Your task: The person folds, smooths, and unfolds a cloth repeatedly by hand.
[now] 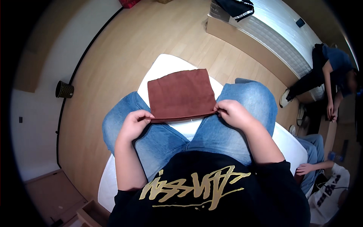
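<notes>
A reddish-brown cloth [180, 92], folded into a rough rectangle, lies on a white padded seat [160, 65] between my knees. My left hand [135, 123] pinches its near left corner between thumb and fingers. At the near right corner, my right hand [233, 112] pinches the cloth in the same way. The near edge is slightly raised and stretched between both hands, over my jeans. The far edge rests on the white surface.
A black patterned waste bin [65, 89] stands by the left wall. A bed with a white mattress [270, 30] has dark clothing [236, 7] on it. One person [336, 68] bends at the right; another [329, 185] sits at lower right. An open wooden box [92, 215] is at lower left.
</notes>
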`<action>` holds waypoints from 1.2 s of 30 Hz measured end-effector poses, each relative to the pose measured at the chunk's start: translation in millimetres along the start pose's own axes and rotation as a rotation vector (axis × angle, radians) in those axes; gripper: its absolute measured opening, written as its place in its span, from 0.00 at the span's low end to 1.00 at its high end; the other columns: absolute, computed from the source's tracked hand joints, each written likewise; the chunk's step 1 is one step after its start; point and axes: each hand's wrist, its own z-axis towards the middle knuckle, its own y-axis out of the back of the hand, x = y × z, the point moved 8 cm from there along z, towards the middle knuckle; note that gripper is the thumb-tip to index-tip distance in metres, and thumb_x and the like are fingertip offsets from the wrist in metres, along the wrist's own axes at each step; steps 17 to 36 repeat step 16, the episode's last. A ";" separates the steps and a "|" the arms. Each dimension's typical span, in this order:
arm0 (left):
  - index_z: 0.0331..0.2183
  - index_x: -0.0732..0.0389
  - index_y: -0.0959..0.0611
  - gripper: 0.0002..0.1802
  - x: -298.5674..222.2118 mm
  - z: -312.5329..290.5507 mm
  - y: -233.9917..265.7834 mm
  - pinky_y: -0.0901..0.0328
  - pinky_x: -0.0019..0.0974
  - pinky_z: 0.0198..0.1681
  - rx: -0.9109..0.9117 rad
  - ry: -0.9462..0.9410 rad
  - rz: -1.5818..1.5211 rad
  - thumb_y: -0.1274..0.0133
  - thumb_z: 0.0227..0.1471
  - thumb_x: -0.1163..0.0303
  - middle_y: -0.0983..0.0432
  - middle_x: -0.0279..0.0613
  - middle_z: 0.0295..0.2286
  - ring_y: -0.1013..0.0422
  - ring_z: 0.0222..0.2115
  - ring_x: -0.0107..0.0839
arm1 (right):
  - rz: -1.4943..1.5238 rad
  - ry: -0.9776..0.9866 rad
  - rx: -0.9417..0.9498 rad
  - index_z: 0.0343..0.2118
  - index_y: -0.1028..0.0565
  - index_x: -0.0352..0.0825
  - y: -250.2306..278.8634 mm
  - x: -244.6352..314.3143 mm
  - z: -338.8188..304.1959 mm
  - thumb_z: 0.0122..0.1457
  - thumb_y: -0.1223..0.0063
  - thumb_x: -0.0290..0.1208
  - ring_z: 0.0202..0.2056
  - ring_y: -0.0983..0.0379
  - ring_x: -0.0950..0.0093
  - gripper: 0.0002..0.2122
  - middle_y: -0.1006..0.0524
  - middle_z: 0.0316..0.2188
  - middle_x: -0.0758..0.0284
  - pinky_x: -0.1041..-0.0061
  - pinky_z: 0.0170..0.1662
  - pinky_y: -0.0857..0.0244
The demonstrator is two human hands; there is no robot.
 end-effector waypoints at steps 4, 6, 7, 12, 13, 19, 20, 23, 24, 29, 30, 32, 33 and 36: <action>0.37 0.67 0.16 0.10 0.3 12.7 12.4 0.31 0.29 0.43 -0.021 -0.039 -0.074 0.51 0.57 0.83 0.18 0.35 0.33 0.25 0.35 0.24 | 0.029 -0.147 -0.035 0.35 0.20 0.31 9.8 -13.0 17.7 0.54 0.50 0.20 0.38 0.22 0.55 0.08 0.19 0.33 0.53 0.63 0.43 0.28; 0.37 0.66 0.17 0.09 11.2 19.9 18.9 0.32 0.28 0.42 -0.077 0.047 -0.266 0.52 0.57 0.82 0.19 0.35 0.33 0.26 0.35 0.23 | 0.167 -0.270 -0.051 0.36 0.20 0.30 9.1 -37.3 23.8 0.57 0.48 0.24 0.32 0.21 0.67 0.07 0.19 0.29 0.57 0.70 0.39 0.29; 0.38 0.62 0.17 0.08 13.1 25.3 19.8 0.37 0.24 0.35 -0.129 0.014 -0.262 0.51 0.59 0.77 0.23 0.28 0.30 0.32 0.29 0.17 | 0.233 -0.330 -0.067 0.36 0.20 0.30 9.8 -47.3 26.6 0.58 0.47 0.25 0.31 0.24 0.72 0.07 0.20 0.28 0.61 0.73 0.38 0.30; 0.40 0.64 0.19 0.08 18.9 61.0 20.9 0.33 0.28 0.42 -0.294 0.039 -0.194 0.51 0.64 0.73 0.22 0.33 0.33 0.29 0.35 0.22 | 0.597 -0.435 -0.210 0.39 0.25 0.33 2.8 -96.0 58.2 0.68 0.52 0.33 0.33 0.31 0.81 0.09 0.26 0.28 0.73 0.78 0.40 0.34; 0.39 0.64 0.19 0.08 22.9 67.1 22.6 0.34 0.29 0.43 -0.384 0.019 -0.224 0.51 0.65 0.71 0.22 0.33 0.33 0.29 0.35 0.22 | 0.719 -0.399 -0.266 0.41 0.27 0.34 -2.6 -95.2 69.2 0.70 0.54 0.37 0.36 0.32 0.81 0.11 0.27 0.30 0.72 0.79 0.44 0.35; 0.40 0.62 0.20 0.10 41.1 87.2 32.6 0.33 0.33 0.46 -0.609 -0.122 -0.010 0.51 0.67 0.65 0.23 0.39 0.33 0.29 0.37 0.27 | 0.631 -0.491 -0.451 0.43 0.28 0.36 -24.7 -120.0 98.3 0.72 0.56 0.36 0.38 0.33 0.79 0.09 0.28 0.33 0.73 0.75 0.48 0.36; 0.40 0.62 0.20 0.10 41.1 87.2 32.6 0.33 0.33 0.46 -0.609 -0.122 -0.010 0.51 0.67 0.65 0.23 0.39 0.33 0.29 0.37 0.27 | 0.631 -0.491 -0.451 0.43 0.28 0.36 -24.7 -120.0 98.3 0.72 0.56 0.36 0.38 0.33 0.79 0.09 0.28 0.33 0.73 0.75 0.48 0.36; 0.40 0.62 0.20 0.10 41.1 87.2 32.6 0.33 0.33 0.46 -0.609 -0.122 -0.010 0.51 0.67 0.65 0.23 0.39 0.33 0.29 0.37 0.27 | 0.631 -0.491 -0.451 0.43 0.28 0.36 -24.7 -120.0 98.3 0.72 0.56 0.36 0.38 0.33 0.79 0.09 0.28 0.33 0.73 0.75 0.48 0.36; 0.40 0.62 0.20 0.10 41.1 87.2 32.6 0.33 0.33 0.46 -0.609 -0.122 -0.010 0.51 0.67 0.65 0.23 0.39 0.33 0.29 0.37 0.27 | 0.631 -0.491 -0.451 0.43 0.28 0.36 -24.7 -120.0 98.3 0.72 0.56 0.36 0.38 0.33 0.79 0.09 0.28 0.33 0.73 0.75 0.48 0.36; 0.40 0.62 0.20 0.10 41.1 87.2 32.6 0.33 0.33 0.46 -0.609 -0.122 -0.010 0.51 0.67 0.65 0.23 0.39 0.33 0.29 0.37 0.27 | 0.631 -0.491 -0.451 0.43 0.28 0.36 -24.7 -120.0 98.3 0.72 0.56 0.36 0.38 0.33 0.79 0.09 0.28 0.33 0.73 0.75 0.48 0.36; 0.40 0.62 0.20 0.10 41.1 87.2 32.6 0.33 0.33 0.46 -0.609 -0.122 -0.010 0.51 0.67 0.65 0.23 0.39 0.33 0.29 0.37 0.27 | 0.631 -0.491 -0.451 0.43 0.28 0.36 -24.7 -120.0 98.3 0.72 0.56 0.36 0.38 0.33 0.79 0.09 0.28 0.33 0.73 0.75 0.48 0.36; 0.40 0.62 0.20 0.10 41.1 87.2 32.6 0.33 0.33 0.46 -0.609 -0.122 -0.010 0.51 0.67 0.65 0.23 0.39 0.33 0.29 0.37 0.27 | 0.631 -0.491 -0.451 0.43 0.28 0.36 -24.7 -120.0 98.3 0.72 0.56 0.36 0.38 0.33 0.79 0.09 0.28 0.33 0.73 0.75 0.48 0.36; 0.40 0.62 0.20 0.10 41.1 87.2 32.6 0.33 0.33 0.46 -0.609 -0.122 -0.010 0.51 0.67 0.65 0.23 0.39 0.33 0.29 0.37 0.27 | 0.631 -0.491 -0.451 0.43 0.28 0.36 -24.7 -120.0 98.3 0.72 0.56 0.36 0.38 0.33 0.79 0.09 0.28 0.33 0.73 0.75 0.48 0.36; 0.40 0.62 0.20 0.10 41.1 87.2 32.6 0.33 0.33 0.46 -0.609 -0.122 -0.010 0.51 0.67 0.65 0.23 0.39 0.33 0.29 0.37 0.27 | 0.631 -0.491 -0.451 0.43 0.28 0.36 -24.7 -120.0 98.3 0.72 0.56 0.36 0.38 0.33 0.79 0.09 0.28 0.33 0.73 0.75 0.48 0.36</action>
